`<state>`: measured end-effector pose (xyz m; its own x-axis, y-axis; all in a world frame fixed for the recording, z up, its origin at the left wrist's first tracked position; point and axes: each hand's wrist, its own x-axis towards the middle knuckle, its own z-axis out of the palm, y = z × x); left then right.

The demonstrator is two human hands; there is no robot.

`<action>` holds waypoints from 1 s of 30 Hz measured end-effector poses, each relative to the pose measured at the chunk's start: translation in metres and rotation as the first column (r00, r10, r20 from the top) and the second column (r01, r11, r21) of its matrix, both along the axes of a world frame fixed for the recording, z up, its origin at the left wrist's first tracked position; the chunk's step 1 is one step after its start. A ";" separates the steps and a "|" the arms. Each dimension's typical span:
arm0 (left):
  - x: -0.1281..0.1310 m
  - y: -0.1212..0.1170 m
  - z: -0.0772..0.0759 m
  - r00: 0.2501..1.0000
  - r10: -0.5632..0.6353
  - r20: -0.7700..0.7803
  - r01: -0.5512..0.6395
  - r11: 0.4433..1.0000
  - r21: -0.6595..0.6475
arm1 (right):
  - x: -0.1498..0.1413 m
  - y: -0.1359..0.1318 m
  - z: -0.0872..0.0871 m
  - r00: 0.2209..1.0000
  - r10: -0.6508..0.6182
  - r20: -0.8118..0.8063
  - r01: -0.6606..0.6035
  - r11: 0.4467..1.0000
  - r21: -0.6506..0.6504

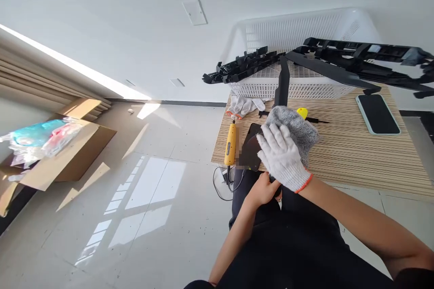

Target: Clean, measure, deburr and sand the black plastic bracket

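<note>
My left hand (263, 190) is bare, its fingers closed around the near end of a long black plastic strip (282, 82) at the table's front edge. A grey cloth (294, 126) lies over the strip's middle and hides it. My right hand (282, 156), in a white knit glove with an orange cuff, lies on the cloth with fingers stretched out flat. Left of it is a dark flat slab (251, 142), partly blurred out. Beyond the cloth shows a yellow-handled tool (302, 113) with a dark blade-like end.
On the wooden table (346, 162) are a yellow corded power tool (230, 144), another white glove (246, 106) and a phone (379, 115). A white basket (288, 88) at the back bears large black plastic parts (356, 56) jutting past its rim. An open carton (77, 156) stands left.
</note>
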<state>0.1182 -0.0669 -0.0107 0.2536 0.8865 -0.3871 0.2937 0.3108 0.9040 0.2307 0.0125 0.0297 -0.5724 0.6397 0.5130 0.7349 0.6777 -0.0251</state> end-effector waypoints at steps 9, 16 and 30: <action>-0.001 0.003 0.008 0.997 -0.067 -0.041 0.064 0.995 -0.082 | 0.026 0.035 0.012 0.997 -0.045 -0.065 0.049 0.996 0.073; 0.001 0.001 -0.002 0.996 0.033 0.080 -0.021 0.988 -0.151 | 0.023 0.129 0.049 0.970 -0.143 -0.196 0.147 0.989 0.005; -0.014 -0.032 -0.024 0.927 0.373 0.026 -0.372 0.927 -0.049 | 0.002 0.140 0.053 0.963 -0.079 -0.257 0.071 0.997 -0.039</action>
<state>0.1045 -0.0992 -0.0351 -0.0781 0.9026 -0.4234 0.1190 0.4301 0.8949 0.2330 0.1525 0.0831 -0.3725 0.6928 0.6175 0.7497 0.6168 -0.2398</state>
